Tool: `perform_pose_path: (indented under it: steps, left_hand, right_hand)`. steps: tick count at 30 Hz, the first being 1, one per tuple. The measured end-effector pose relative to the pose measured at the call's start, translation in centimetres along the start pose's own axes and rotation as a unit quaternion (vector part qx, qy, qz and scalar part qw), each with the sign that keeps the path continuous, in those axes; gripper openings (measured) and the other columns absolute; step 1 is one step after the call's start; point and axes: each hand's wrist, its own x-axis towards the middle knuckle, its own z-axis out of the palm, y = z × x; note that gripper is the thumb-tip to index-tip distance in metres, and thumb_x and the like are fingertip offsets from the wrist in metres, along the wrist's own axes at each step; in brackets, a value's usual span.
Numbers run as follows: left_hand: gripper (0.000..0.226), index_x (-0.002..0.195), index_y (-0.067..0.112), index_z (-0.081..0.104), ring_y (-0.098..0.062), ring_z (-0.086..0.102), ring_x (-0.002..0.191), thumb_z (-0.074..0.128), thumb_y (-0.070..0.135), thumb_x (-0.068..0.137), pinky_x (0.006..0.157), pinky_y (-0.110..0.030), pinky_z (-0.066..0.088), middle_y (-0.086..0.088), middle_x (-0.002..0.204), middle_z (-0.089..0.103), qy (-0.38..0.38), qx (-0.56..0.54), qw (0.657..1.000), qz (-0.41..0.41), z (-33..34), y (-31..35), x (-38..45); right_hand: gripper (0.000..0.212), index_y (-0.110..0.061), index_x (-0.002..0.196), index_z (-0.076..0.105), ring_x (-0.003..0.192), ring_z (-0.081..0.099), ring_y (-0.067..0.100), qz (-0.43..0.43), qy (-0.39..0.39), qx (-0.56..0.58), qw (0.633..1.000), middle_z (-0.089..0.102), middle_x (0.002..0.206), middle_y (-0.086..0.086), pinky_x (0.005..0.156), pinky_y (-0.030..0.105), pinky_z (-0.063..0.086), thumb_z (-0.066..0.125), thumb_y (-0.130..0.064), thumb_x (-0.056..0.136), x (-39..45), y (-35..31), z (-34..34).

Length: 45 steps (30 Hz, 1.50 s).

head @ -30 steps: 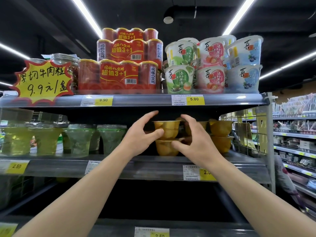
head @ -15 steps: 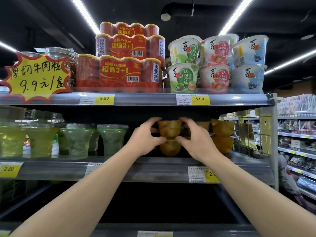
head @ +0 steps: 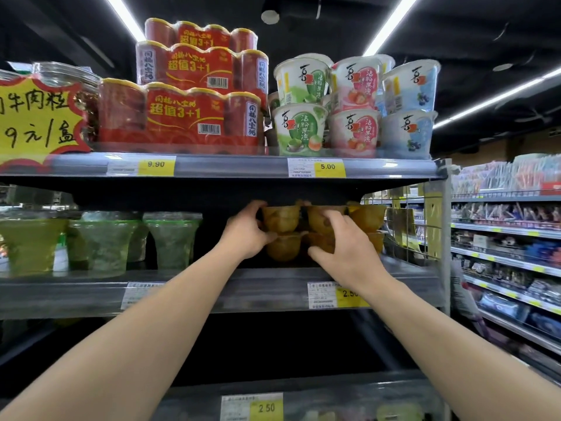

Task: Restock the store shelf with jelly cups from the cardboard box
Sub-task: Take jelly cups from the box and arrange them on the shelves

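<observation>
Orange jelly cups (head: 280, 218) stood stacked two high on the middle shelf (head: 243, 294), directly beyond our fingers. Our left hand (head: 247, 230) curled around the stack's left side; our right hand (head: 341, 247) cupped the neighbouring stack (head: 318, 221), equally near.

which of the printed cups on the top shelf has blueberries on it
The blue cups at the right end of the top shelf, stacked two high; the green cups show melon and the pink cups strawberries.

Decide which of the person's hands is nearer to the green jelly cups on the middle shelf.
Left. The left hand grips the orange cups just right of the green jelly cups; the right hand is farther right.
</observation>
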Motion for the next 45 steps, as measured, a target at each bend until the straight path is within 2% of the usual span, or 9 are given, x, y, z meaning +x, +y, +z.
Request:
perform_pose_path:
  steps: [5,10,14,18,23,27,33,41,45]
  left_hand:
    - [0.081,0.152,0.020,0.034,-0.032,0.054,0.125,0.077,0.030,0.084,0.102,-0.037,0.046,-0.011,0.138,0.057,0.004,0.089,0.996,0.004,-0.2,0.9,-0.6]
    - [0.085,0.153,0.020,0.027,-0.036,0.055,0.122,0.074,0.040,0.085,0.094,-0.038,0.047,-0.014,0.138,0.056,0.012,0.130,0.991,-0.014,-0.8,1.9,-2.0]
    - [0.078,0.153,0.022,0.031,-0.031,0.053,0.124,0.071,0.037,0.088,0.097,-0.035,0.044,-0.011,0.137,0.057,0.030,0.096,0.995,0.012,-2.5,2.6,-5.3]
    - [0.067,0.150,0.021,0.041,-0.022,0.048,0.133,0.069,0.029,0.090,0.110,-0.034,0.039,-0.003,0.146,0.052,0.044,0.076,0.993,0.084,-4.4,2.3,-11.5]
    - [0.062,0.148,0.024,0.044,-0.013,0.050,0.130,0.069,0.028,0.091,0.101,-0.022,0.038,0.003,0.143,0.054,0.011,0.034,0.996,0.082,-5.6,-0.2,-20.4]
    - [0.062,0.148,0.027,0.044,-0.012,0.051,0.129,0.069,0.031,0.091,0.106,-0.030,0.042,0.006,0.144,0.053,-0.033,0.021,0.999,0.033,-5.1,-4.1,-27.9]
    - [0.063,0.150,0.030,0.040,-0.009,0.041,0.137,0.066,0.036,0.093,0.102,-0.018,0.032,0.011,0.150,0.045,-0.135,0.026,0.987,-0.087,-2.5,-10.7,-39.1]
    - [0.064,0.150,0.032,0.039,-0.011,0.048,0.132,0.067,0.038,0.093,0.101,-0.027,0.045,0.009,0.148,0.048,-0.264,0.030,0.928,-0.260,2.9,-18.9,-52.8]
    - [0.064,0.147,0.028,0.045,-0.015,0.048,0.134,0.071,0.035,0.089,0.107,-0.032,0.044,0.004,0.145,0.053,-0.299,0.031,0.887,-0.349,6.3,-22.7,-59.8]
  right_hand:
    - [0.068,-0.023,0.148,0.034,0.130,0.045,0.017,0.005,-0.018,-0.019,1.000,0.042,0.145,-0.003,0.099,0.026,0.038,0.067,-0.031,0.089,-1.5,-0.7,-0.5]
    - [0.070,-0.022,0.148,0.035,0.130,0.044,0.019,-0.005,-0.015,-0.042,0.999,0.043,0.145,-0.002,0.103,0.030,0.040,0.068,-0.032,0.087,-3.5,-2.1,-0.8]
    - [0.070,-0.023,0.148,0.034,0.131,0.042,0.019,-0.006,-0.014,-0.045,0.999,0.041,0.146,-0.003,0.104,0.031,0.039,0.068,-0.032,0.087,-5.5,-3.4,-1.3]
    - [0.070,-0.022,0.147,0.036,0.131,0.043,0.021,0.013,-0.033,-0.046,0.998,0.041,0.146,-0.002,0.107,0.036,0.040,0.068,-0.034,0.086,-9.0,-4.9,-1.0]
    - [0.068,-0.022,0.148,0.034,0.134,0.039,0.020,0.042,-0.084,-0.037,0.995,0.041,0.147,-0.002,0.109,0.036,0.037,0.066,-0.034,0.089,-14.8,-6.9,0.1]
    - [0.069,-0.022,0.148,0.035,0.135,0.039,0.019,0.075,-0.139,-0.033,0.987,0.039,0.149,-0.001,0.108,0.037,0.038,0.068,-0.034,0.089,-21.2,-7.6,2.6]
    - [0.072,-0.022,0.151,0.030,0.139,0.036,0.019,0.132,-0.274,-0.023,0.952,0.035,0.151,-0.001,0.110,0.035,0.037,0.068,-0.035,0.090,-32.7,-7.0,7.4]
    - [0.073,-0.025,0.151,0.028,0.133,0.040,0.022,0.197,-0.448,0.002,0.872,0.033,0.150,-0.001,0.102,0.037,0.044,0.065,-0.041,0.091,-48.1,-4.2,14.0]
    - [0.074,-0.021,0.150,0.033,0.135,0.039,0.023,0.235,-0.509,0.017,0.828,0.038,0.148,0.002,0.106,0.035,0.039,0.069,-0.037,0.087,-55.4,-1.8,16.7]
